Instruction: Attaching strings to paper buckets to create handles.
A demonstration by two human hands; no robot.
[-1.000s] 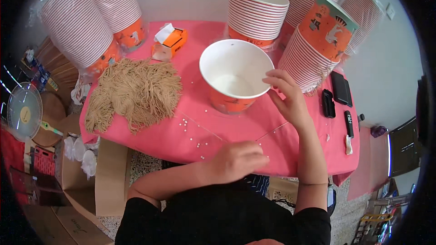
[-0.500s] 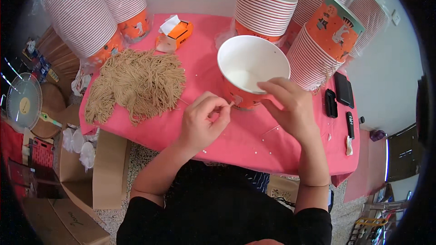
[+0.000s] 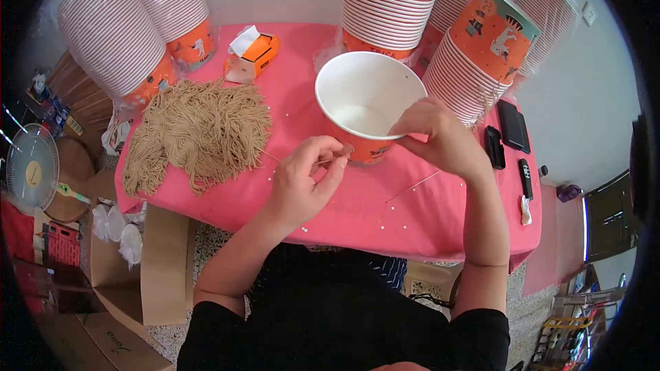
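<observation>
A paper bucket [image 3: 361,86], white inside and orange outside, stands upright on the table with a small dark hole near its far right rim. Close by its near left side, my left hand [image 3: 302,182] is closed in a pinch on a tan cord [image 3: 271,156] that trails toward the cord pile. My right hand [image 3: 447,139] grips the bucket's near right rim, fingers over the inside and thumb outside. Under the right wrist a thin pale strand [image 3: 412,187] lies on the cloth. A large heap of tan cords [image 3: 199,130] rests to the left.
Tall stacks of paper buckets [image 3: 113,31] stand at the back left, with more stacks [image 3: 388,10] at the back right. An orange tissue box [image 3: 258,58] sits behind the cords. A phone [image 3: 513,127] and a black case [image 3: 493,146] lie right on the pink tablecloth [image 3: 344,223]. Below left is an open carton [image 3: 165,261].
My right hand's spread fingers have closed onto the bucket's rim. My left hand keeps its pinch beside the bucket. The whole view has shifted slightly.
</observation>
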